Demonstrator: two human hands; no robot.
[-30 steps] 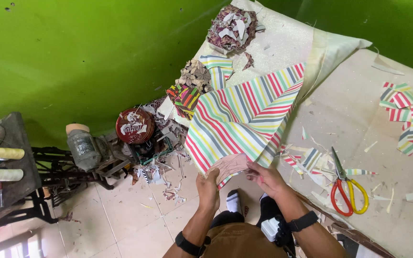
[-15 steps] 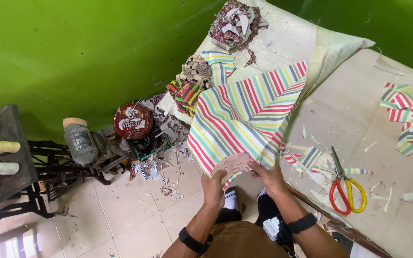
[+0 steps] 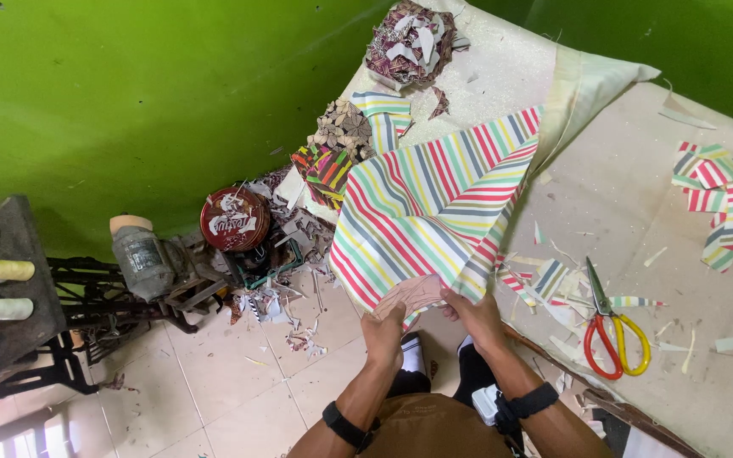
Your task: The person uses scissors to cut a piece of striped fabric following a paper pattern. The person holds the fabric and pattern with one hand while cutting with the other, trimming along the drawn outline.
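Observation:
A large sheet of striped fabric (image 3: 422, 203), in red, green, yellow and blue, hangs over the left edge of the cutting table (image 3: 638, 220). My left hand (image 3: 383, 326) and my right hand (image 3: 475, 312) both grip its near lower edge, close together. A brownish paper pattern piece (image 3: 416, 293) lies against the fabric between the two hands. Both wrists wear black bands.
Red-and-yellow scissors (image 3: 608, 326) lie on the table to the right among striped offcuts (image 3: 727, 203). Piles of cut fabric pieces (image 3: 413, 38) sit at the table's far end. On the tiled floor stand a red round tin (image 3: 232, 219), a motor (image 3: 142, 254) and scattered scraps.
My hands have shifted slightly along the fabric's lower edge while keeping hold of it. The view has drifted a little.

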